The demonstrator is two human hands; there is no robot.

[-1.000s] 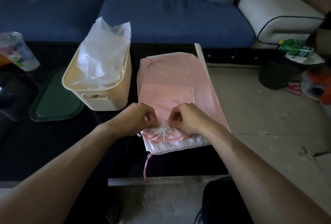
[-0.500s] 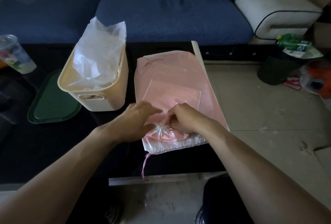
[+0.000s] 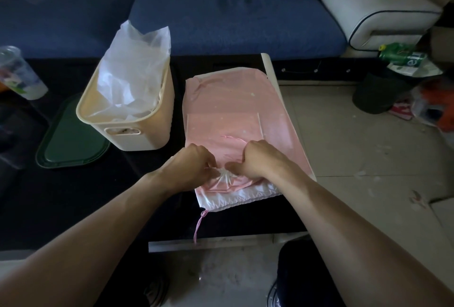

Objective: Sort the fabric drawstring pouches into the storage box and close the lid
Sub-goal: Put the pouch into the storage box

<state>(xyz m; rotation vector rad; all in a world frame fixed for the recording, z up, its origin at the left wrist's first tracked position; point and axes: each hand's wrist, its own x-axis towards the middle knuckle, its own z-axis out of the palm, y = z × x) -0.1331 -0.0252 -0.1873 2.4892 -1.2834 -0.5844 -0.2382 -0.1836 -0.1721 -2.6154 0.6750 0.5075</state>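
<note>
Pink pouch [image 3: 228, 179] mouth — left hand [image 3: 189, 166], spread before, again pinches beside right hand [image 3: 260, 159].

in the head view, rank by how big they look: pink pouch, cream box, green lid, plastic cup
1. Pink pouch, the largest.
2. Cream box, with its plastic bag.
3. Green lid, partly hidden behind the box, so box versus lid is unsure.
4. Plastic cup, the smallest, cut by the frame edge.

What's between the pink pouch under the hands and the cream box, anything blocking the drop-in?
On the dark table nothing lies between the pink pouch and the storage box beside it. The obstruction is in the box itself: crumpled translucent plastic fills its opening and rises above the rim. Both the left hand and right hand already pinch the pouch's gathered mouth.
</note>
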